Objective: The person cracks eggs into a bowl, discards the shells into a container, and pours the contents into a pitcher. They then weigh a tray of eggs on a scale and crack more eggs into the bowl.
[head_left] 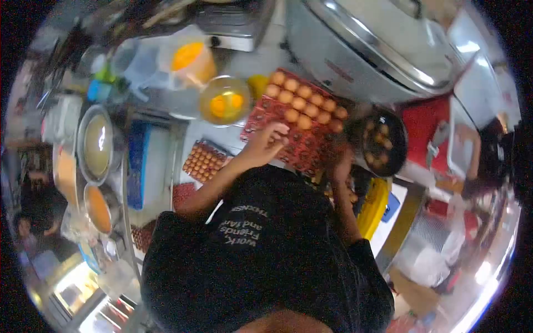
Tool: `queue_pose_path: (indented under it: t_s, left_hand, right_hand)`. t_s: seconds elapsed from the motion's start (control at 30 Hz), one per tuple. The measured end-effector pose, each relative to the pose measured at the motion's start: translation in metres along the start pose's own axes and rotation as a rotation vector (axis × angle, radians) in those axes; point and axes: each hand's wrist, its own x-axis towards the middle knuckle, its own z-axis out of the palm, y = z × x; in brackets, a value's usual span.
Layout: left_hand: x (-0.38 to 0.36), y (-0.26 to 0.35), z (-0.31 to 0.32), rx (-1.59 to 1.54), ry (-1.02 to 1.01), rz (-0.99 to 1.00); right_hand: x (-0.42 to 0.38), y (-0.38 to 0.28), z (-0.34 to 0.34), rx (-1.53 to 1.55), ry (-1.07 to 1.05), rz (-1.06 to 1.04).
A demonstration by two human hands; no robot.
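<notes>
My left hand (267, 145) is over the near-left part of a red egg tray (311, 145). Its fingers are bent and apart, and nothing shows in them. Several brown eggs (298, 103) stand in the tray's far rows; cells nearer my body hold none. At the tray's right edge is my right hand (341, 165), dark and smeared, so its fingers and anything in them cannot be made out. Left of the tray stands a clear bowl (226, 89) with cracked eggs, yolks showing. To the right is a black bowl (383, 119) with what look like eggshells.
A large silver cooker (355, 66) fills the back right. A container with orange-yellow liquid (190, 55) stands back left. Lower down are a second tray of eggs (204, 162) and a yellow object (373, 208). Metal bowls (95, 145) line the left; a person is beyond them.
</notes>
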Motion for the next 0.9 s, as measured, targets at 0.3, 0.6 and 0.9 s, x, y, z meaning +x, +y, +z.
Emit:
queue_pose_path:
  t_s: [0.3, 0.6, 0.9]
  left_hand:
    - [0.011, -0.036, -0.085, 0.722, 0.140, 0.355]
    - [0.009, -0.052, -0.191, 0.755, 0.024, 0.163]
    - [0.031, 0.009, -0.137, 0.550, 0.212, 0.279]
  right_hand:
    - [0.089, -0.279, 0.070, 0.639, -0.577, 0.120]
    - [0.142, -0.356, 0.136, 0.080, -0.567, -0.255]
    - [0.106, -0.298, 0.104, 0.442, -0.173, -0.497]
